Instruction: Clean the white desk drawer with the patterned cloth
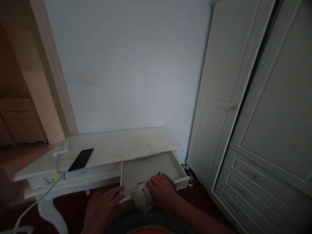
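A drawer (pixel 143 169) is pulled out from the right half of a worn white table (pixel 117 143), and its pale inner floor is visible. My left hand (pixel 104 203) grips the drawer's left side near the front corner, fingertips over the rim. My right hand (pixel 162 190) is closed around a crumpled cloth (pixel 141 196), beige with dark marks and a greyish part behind the hand. The cloth lies over the drawer's front edge, hiding part of that edge.
On the table's left lie a black phone (pixel 81 160) and a white power strip (pixel 61 148) with a cable (pixel 36 201) hanging down. A white wardrobe (pixel 219 97) stands at right, black-and-white shoes (pixel 188 177) beside it. A doorway (pixel 56 71) opens on the left.
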